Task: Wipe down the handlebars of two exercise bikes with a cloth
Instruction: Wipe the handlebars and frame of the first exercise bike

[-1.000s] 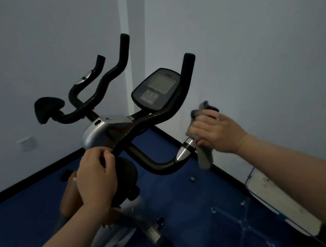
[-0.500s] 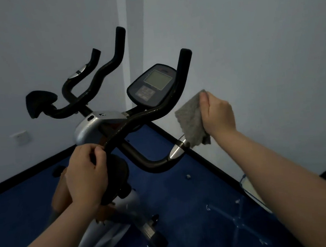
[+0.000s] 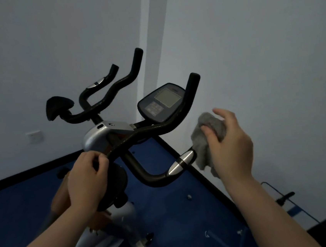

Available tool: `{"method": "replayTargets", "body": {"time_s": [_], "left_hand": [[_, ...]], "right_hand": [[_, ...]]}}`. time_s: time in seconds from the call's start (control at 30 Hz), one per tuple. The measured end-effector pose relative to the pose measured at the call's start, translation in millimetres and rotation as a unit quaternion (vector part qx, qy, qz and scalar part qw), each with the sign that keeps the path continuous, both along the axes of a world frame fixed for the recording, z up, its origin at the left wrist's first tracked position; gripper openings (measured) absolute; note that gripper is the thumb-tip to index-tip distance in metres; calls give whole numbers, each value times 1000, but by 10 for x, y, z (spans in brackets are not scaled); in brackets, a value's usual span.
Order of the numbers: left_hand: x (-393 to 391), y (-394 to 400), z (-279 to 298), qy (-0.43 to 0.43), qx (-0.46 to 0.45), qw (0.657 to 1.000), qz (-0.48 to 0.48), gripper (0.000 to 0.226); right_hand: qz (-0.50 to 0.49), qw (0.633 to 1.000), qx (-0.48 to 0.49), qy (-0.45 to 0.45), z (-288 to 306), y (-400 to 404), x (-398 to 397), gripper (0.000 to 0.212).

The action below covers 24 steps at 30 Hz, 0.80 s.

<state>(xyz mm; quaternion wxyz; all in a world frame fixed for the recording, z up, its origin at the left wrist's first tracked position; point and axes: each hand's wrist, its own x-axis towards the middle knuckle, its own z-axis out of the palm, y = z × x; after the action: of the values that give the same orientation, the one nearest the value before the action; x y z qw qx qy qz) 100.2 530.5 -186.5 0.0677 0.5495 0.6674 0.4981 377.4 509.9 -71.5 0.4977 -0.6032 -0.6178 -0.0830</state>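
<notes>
While the left hand (image 3: 85, 181) curls its fingers and thumb around the near end of the black handlebar (image 3: 149, 131), the right hand (image 3: 229, 146) bunches a grey cloth (image 3: 201, 137) between thumb and palm, its forefinger lifted and loosely bent above the wad. That cloth looks soft and nubbly, crumpled into a rounded lump with a ragged tail hanging below the hand, and it sits just beside the tip of the lower grip, where a smooth, bright metal sleeve (image 3: 181, 161) caps the bar; whether fabric and metal touch cannot be told. Tubular and matt, the handlebar bends in an S-curve up to a rounded end near the console (image 3: 160, 105), an oval dark panel with a pale rectangular screen and a small keypad. A brushed silver housing (image 3: 101, 136) joins the bars at the stem. Farther left, a second pair of black curved bars (image 3: 121, 83) rises toward the pale wall (image 3: 251, 53). Below lies a deep blue floor (image 3: 167, 213) edged with a black skirting.
</notes>
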Motion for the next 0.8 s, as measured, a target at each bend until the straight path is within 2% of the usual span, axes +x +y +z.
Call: {"method": "replayTargets", "body": {"time_s": [0.07,0.17,0.23,0.37,0.5,0.63,0.7,0.77,0.8], "left_hand": [[42,-3,32,-12,2,1000,-2,13],[82,-43,47,-29,-2,1000,-6,12],[84,-74,39,-26,-4,1000,-5,12],[69,-119,44,-41,-1,999,-20,12],[38,-113,63,-104,-8,994,-17,8],[17,-111,51,-204,-14,978,-34,6],[-4,-121,30,-223,-18,974,-46,7],[-21,-112,9,-241,-17,969,-45,12],[-35,-94,8,-251,-12,967,-40,17]], "right_hand": [[20,994,-5,-104,-108,-8,-210,29],[73,969,-56,-228,-527,-97,-515,19],[94,963,-67,-245,-749,-176,-628,12],[178,944,-91,-261,-846,-152,-650,20],[244,930,-181,-207,-607,73,-823,21],[246,909,-272,-197,-574,344,-949,19],[274,901,-306,-137,-547,396,-897,17],[318,907,-273,-44,-456,449,-932,18],[340,911,-233,-34,-404,491,-1007,19]]}}
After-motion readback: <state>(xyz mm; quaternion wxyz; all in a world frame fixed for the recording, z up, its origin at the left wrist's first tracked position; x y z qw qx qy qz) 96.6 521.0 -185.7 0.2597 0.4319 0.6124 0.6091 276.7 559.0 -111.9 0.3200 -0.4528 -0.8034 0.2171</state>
